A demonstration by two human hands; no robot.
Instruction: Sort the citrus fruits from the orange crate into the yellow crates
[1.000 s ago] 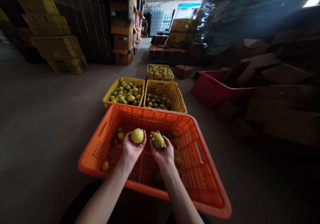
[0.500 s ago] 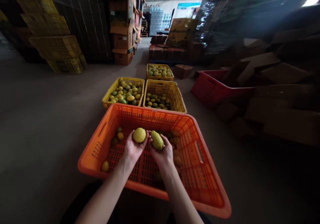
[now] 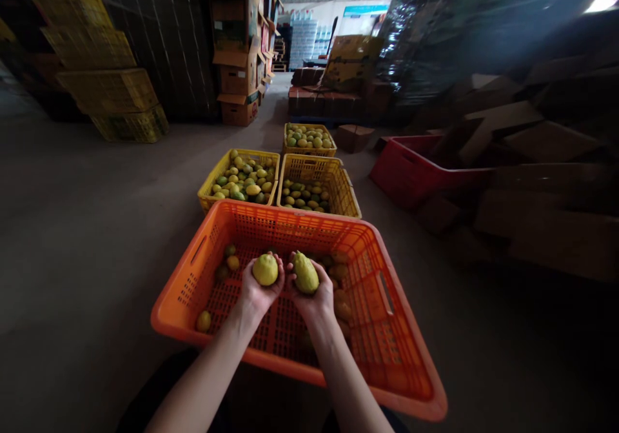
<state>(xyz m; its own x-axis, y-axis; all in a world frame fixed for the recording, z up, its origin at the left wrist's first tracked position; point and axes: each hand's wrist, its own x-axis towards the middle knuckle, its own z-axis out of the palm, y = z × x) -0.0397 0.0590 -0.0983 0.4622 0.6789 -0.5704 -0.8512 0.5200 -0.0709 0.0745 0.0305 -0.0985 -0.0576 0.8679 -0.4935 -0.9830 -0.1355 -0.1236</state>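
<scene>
Over the orange crate (image 3: 300, 375), both of my hands are raised with palms up. My left hand (image 3: 256, 294) is closed around a round yellow lemon (image 3: 265, 270). In my right hand (image 3: 316, 297) rests a longer, greenish-yellow lemon (image 3: 305, 274) with a pointed tip, the fingers curled about it. The two hands are close together with a small gap between them. Inside the crate, a few lemons (image 3: 233, 263) lie at the left, one lemon (image 3: 204, 321) sits at the near left corner, and several more (image 3: 341, 304) lie at the right, partly hidden by my right hand.
Beyond the orange crate stand a yellow crate full of lemons (image 3: 206, 188), a partly filled yellow crate (image 3: 345, 191) and a farther yellow crate (image 3: 309, 151). A red crate (image 3: 411, 175) and cardboard (image 3: 546, 213) lie at the right. Yellow crates (image 3: 109, 91) are stacked at the left.
My hands have moved slightly apart. The left lemon has turned and shifted a little left and down; the right lemon is now tipped more upright.
</scene>
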